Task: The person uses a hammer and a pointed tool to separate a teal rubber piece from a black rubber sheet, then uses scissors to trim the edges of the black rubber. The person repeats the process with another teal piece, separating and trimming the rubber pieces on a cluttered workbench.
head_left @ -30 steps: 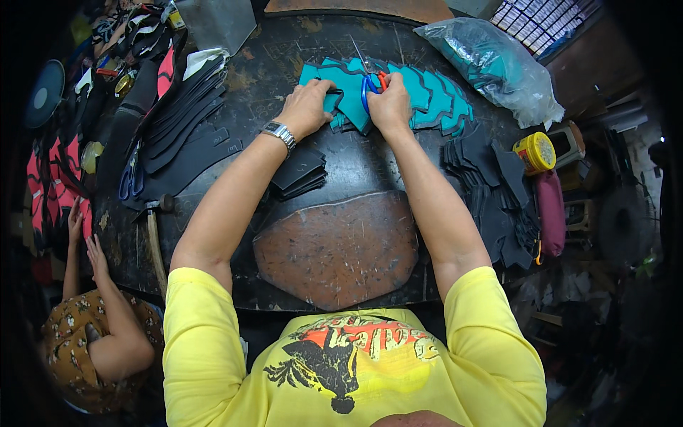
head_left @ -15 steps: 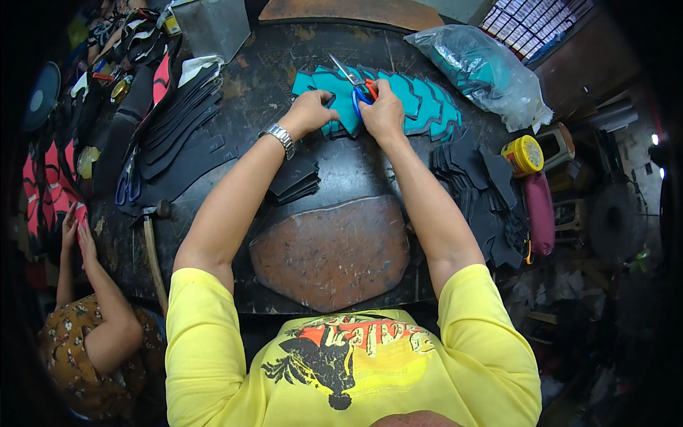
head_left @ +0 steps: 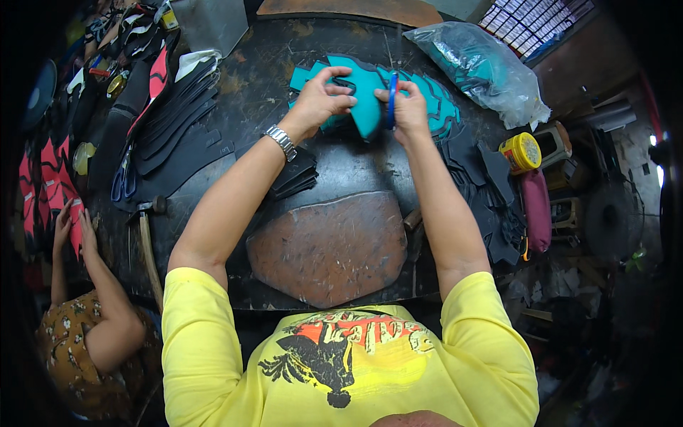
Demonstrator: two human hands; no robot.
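Head: toward the worktop's far edge [head_left: 284, 35], your half-curled left hand [head_left: 321, 105] seemingly pinches teal material [head_left: 368, 96]; your right hand [head_left: 411, 112] clasps scissors [head_left: 392, 99].

A teal piece [head_left: 366, 99] has lifted off the pile [head_left: 438, 101]

The teal piece [head_left: 367, 96] is showing a smooth, matt face, similar to cloth. The blue scissor handle [head_left: 392, 99] is looking like plastic. The wristwatch [head_left: 282, 142] is shining as polished metal. The black table top [head_left: 356, 171] is reflecting light glossily, with scratches, while the brown board [head_left: 331, 249] is appearing rough and scuffed. The clear bag [head_left: 519, 105] is glistening like thin, wrinkled plastic; the hammer handle [head_left: 149, 249] is resembling plain wood.
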